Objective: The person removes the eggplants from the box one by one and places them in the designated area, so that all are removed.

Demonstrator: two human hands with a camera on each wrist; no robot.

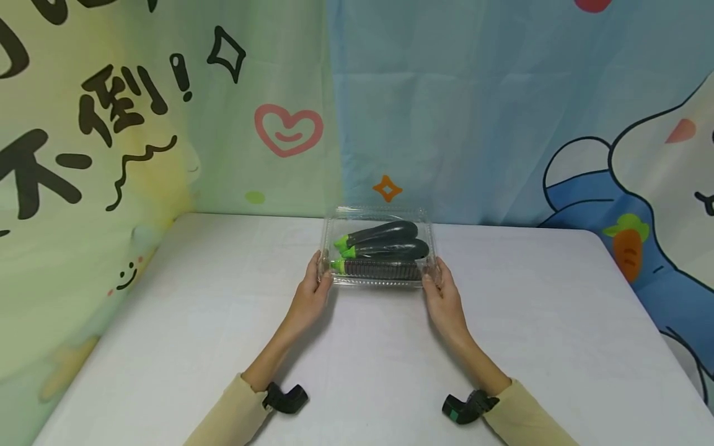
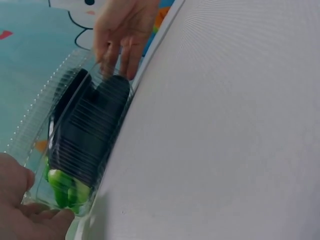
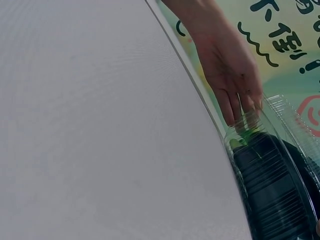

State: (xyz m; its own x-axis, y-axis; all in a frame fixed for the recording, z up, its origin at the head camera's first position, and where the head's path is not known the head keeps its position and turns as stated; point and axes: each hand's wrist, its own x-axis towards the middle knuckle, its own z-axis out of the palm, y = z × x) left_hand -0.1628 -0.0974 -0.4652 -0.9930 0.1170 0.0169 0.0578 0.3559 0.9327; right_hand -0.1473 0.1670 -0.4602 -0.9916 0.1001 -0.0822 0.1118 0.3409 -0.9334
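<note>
A clear plastic box [image 1: 379,283] with ribbed walls is held by both hands at its two short ends, near the far edge of the table. Inside lie three dark eggplants [image 1: 393,249] side by side, their green stem ends [image 2: 62,187] toward the left hand. My left hand [image 1: 311,294] grips the left end, thumb on the near side. At the opposite end my right hand [image 1: 446,301] grips the box likewise, its fingers [image 2: 132,57] reaching around the end wall. The nearest eggplant [image 1: 382,269] shows through the ribbed front wall.
A white table [image 1: 368,359] spreads under the arms. Behind it hangs a printed cloth [image 1: 424,105] with cartoon figures and lettering, close to the table's far edge. Each wrist carries a black camera mount [image 1: 287,398] near a beige sleeve [image 1: 231,412].
</note>
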